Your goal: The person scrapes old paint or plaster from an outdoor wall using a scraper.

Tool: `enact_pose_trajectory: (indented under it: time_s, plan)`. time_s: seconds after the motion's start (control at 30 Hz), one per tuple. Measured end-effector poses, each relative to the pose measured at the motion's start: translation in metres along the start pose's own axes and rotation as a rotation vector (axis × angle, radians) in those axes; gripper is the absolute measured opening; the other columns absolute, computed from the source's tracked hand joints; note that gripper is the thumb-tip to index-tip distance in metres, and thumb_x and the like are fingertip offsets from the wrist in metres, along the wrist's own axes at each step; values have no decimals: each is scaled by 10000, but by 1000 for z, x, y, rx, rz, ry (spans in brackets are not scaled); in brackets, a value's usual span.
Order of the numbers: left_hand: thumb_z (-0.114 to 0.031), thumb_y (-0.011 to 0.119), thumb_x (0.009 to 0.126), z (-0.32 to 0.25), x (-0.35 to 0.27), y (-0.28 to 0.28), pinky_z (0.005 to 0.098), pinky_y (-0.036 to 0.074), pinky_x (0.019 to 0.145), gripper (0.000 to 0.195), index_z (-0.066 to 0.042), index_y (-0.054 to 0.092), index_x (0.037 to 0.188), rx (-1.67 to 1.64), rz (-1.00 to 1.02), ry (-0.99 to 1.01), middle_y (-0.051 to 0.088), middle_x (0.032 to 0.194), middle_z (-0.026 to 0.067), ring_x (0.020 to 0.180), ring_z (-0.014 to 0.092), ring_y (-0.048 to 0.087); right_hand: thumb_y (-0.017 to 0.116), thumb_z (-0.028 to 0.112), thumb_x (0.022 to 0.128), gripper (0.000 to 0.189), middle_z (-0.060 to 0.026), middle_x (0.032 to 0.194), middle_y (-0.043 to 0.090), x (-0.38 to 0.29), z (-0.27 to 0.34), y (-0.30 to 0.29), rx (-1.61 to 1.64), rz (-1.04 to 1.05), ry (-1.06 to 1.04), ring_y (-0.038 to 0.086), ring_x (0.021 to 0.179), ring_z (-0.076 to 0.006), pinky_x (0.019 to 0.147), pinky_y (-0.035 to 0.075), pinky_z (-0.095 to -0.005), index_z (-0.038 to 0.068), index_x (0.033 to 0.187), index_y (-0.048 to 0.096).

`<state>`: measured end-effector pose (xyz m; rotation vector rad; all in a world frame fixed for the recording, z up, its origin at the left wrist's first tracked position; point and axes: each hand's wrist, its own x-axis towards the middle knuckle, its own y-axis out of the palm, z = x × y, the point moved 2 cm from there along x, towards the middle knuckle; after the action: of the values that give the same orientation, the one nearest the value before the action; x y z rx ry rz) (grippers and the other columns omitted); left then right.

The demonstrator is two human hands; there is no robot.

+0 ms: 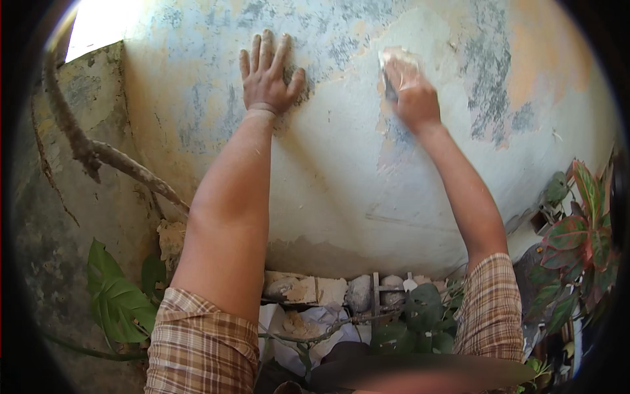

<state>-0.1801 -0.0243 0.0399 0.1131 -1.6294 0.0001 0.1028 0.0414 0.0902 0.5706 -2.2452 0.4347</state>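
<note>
My left hand (269,79) lies flat against the painted wall (325,162), fingers spread, with nothing in it. Dust whitens its fingers. To the right, my right hand (416,98) grips a small flat scraping or sanding piece (384,64) against the wall. Motion blurs this piece, so its exact kind cannot be told. Around both hands the surface is patchy: pale whitish areas, worn blue-grey paint and orange-tan spots. A jagged strip of exposed older layer (391,140) runs down below my right hand.
A rough bare branch (123,165) crosses on the left, before a stained side wall (74,207). Stones and rubble (330,291) line the wall's foot, with a crumpled white sheet (290,357) nearer me. Green leaves (115,300) stand at lower left, a red-green plant (585,236) at right.
</note>
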Motion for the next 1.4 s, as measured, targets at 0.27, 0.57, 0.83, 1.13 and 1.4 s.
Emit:
enact_pose_trajectory:
  time_s: [0.27, 0.57, 0.83, 1.13, 1.4]
  plan:
    - [-474, 527, 876, -5, -7, -1, 504, 95, 1219, 709, -256, 363, 1531, 0, 30, -9, 289, 1601, 132, 1501, 299, 206, 584, 5, 838, 391, -140, 1252, 663, 10, -8, -10, -11, 69, -41, 640, 1164, -281, 990, 530, -379, 46, 1221, 648]
    - [-474, 521, 881, -2, -8, -1, 496, 81, 1224, 711, -262, 347, 1537, -11, 40, -19, 273, 1610, 125, 1506, 290, 195, 585, 83, 926, 282, -111, 1213, 690, 6, -7, -8, -78, 27, -154, 668, 1119, -242, 954, 565, -366, 75, 1196, 662]
    - [-467, 527, 874, -5, -8, 2, 497, 90, 1222, 713, -262, 353, 1534, -7, 41, -20, 273, 1610, 128, 1506, 291, 195, 712, 157, 825, 437, -126, 1249, 662, 57, -23, -9, 22, 16, 17, 614, 1199, -283, 999, 522, -370, 61, 1242, 625]
    - [-466, 541, 863, -4, -5, 1, 497, 99, 1223, 719, -264, 362, 1529, -8, 43, -23, 282, 1607, 118, 1502, 287, 206, 547, 72, 899, 362, -119, 1254, 658, 19, -30, -12, -36, 90, -333, 604, 1212, -256, 1011, 512, -364, 62, 1248, 640]
    - [-476, 547, 864, -3, -8, 0, 497, 103, 1222, 722, -262, 364, 1529, 7, 37, -25, 292, 1603, 118, 1501, 285, 212, 575, 40, 875, 406, -102, 1331, 627, 8, -48, -4, 10, 157, -576, 586, 1251, -268, 1043, 499, -378, 66, 1277, 632]
